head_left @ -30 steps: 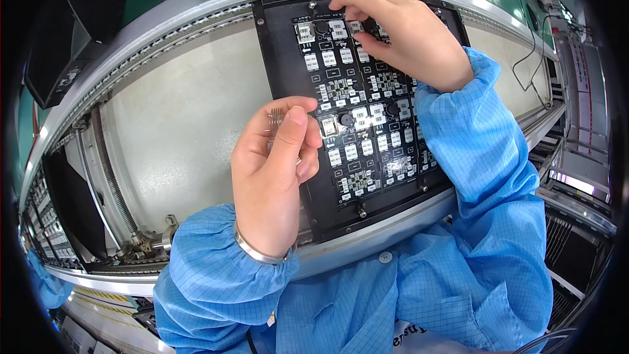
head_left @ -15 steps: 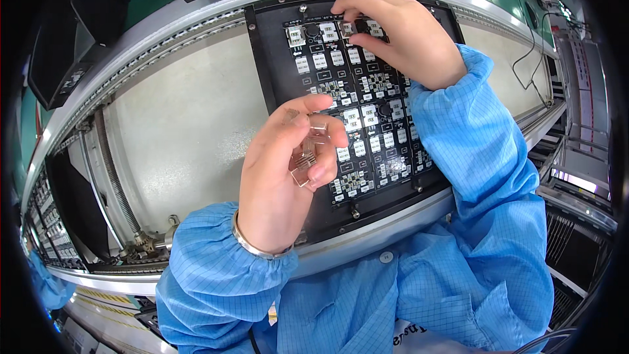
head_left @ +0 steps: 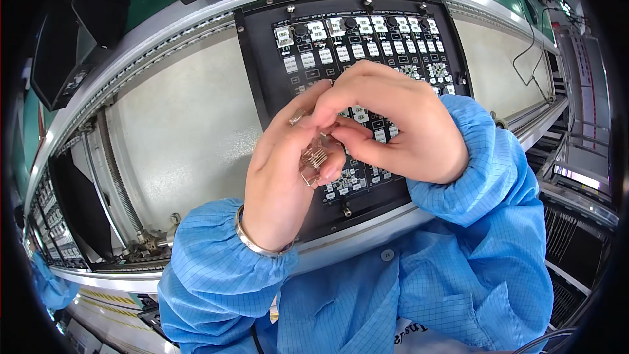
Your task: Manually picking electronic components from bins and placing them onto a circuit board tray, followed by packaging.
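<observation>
My left hand, palm turned up, has its fingers curled round several small clear parts with rows of thin metal pins. My right hand reaches across to it, thumb and fingertips pinched together at those parts. Whether one part is between the right fingertips is hidden. Beneath both hands lies a panel of black circuit boards, with white square connectors and round black components along its far row. The panel sits in a black carrier with metal posts; my hands cover its middle.
The carrier rests on a conveyor with a pale bed and metal rails. Black bins stand along the far left side. A threaded rod runs at left, and a thin black cable hangs at right.
My right hand has come back from the panel's far row to the clear parts in my left hand. The far-row parts it covered now show. My left hand stays nearly in place.
</observation>
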Motion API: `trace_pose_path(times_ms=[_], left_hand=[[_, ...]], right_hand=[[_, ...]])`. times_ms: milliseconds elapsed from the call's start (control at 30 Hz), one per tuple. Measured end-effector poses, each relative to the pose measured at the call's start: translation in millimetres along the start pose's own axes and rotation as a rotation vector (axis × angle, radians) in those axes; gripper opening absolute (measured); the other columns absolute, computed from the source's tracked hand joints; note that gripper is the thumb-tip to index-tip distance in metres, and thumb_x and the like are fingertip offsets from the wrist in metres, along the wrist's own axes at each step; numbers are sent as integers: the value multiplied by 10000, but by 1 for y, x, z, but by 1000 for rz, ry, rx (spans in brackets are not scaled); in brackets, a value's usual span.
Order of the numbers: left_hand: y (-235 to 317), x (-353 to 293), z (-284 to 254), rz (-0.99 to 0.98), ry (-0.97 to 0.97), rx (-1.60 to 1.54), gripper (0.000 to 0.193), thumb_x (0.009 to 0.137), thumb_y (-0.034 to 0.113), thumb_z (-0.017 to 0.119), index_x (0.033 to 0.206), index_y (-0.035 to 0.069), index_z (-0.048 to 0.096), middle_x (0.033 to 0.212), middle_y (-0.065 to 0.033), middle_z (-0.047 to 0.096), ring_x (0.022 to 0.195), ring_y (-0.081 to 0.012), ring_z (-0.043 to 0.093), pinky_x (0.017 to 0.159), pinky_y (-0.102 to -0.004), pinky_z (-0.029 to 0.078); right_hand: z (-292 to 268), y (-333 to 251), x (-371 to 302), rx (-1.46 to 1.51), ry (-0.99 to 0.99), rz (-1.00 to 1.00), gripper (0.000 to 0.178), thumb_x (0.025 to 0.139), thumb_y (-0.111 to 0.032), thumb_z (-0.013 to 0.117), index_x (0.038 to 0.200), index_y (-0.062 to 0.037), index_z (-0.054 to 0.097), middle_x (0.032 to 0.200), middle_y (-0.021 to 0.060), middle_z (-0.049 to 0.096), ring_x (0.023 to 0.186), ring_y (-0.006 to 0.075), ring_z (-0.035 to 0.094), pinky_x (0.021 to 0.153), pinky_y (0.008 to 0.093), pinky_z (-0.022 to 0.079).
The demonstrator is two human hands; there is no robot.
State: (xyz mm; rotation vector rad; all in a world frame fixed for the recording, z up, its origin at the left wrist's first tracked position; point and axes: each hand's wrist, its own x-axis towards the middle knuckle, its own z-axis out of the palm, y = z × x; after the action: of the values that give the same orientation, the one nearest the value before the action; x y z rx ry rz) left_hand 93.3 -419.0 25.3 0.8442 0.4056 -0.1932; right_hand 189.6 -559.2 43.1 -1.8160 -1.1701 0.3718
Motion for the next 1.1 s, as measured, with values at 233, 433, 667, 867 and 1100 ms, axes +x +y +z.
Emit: trace_pose_path(times_ms=[233, 433, 667, 867, 1100], left_hand=[[15, 15, -19, 390, 565, 147, 358, 944, 227, 393, 1204, -3, 477, 767, -14, 530, 576, -54, 372, 497, -197, 278], [0, 22, -38, 209, 493, -60, 278, 929, 179, 426, 1156, 30, 488, 773, -1, 481, 616, -69, 352, 549, -205, 310], [-2, 32, -30, 17, 87, -166, 238, 891, 149, 438, 1112, 63, 459, 844, -25, 497, 626, -83, 368, 567, -227, 332], [12, 22, -21, 9, -6, -143, 241, 894, 153, 423, 1116, 65, 457, 868, -46, 514, 621, -80, 378, 549, -228, 331], [12, 17, -18, 1, -59, -171, 240, 896, 150, 421, 1115, 56, 455, 842, -51, 513, 597, -77, 374, 513, -217, 316]], right_hand=[[-39, -12, -3, 58, 84, 95, 189, 747, 81, 637, 926, 21, 625, 873, 71, 586, 741, 126, 528, 646, 247, 425], [-61, -1, -24, 6, 141, 118, 201, 768, 102, 628, 961, 46, 625, 918, 109, 572, 878, 202, 584, 786, 291, 498], [-68, 10, -45, -114, 78, 186, 200, 724, 42, 716, 913, 18, 656, 1013, 114, 584, 788, 156, 613, 687, 247, 514], [-63, 21, -54, -187, 14, 168, 219, 710, 72, 686, 919, 11, 662, 940, 104, 595, 801, 183, 601, 701, 277, 500], [-55, 30, -56, -444, -63, 17, 278, 660, 69, 674, 925, -10, 653, 927, 102, 593, 841, 266, 590, 750, 341, 489]])
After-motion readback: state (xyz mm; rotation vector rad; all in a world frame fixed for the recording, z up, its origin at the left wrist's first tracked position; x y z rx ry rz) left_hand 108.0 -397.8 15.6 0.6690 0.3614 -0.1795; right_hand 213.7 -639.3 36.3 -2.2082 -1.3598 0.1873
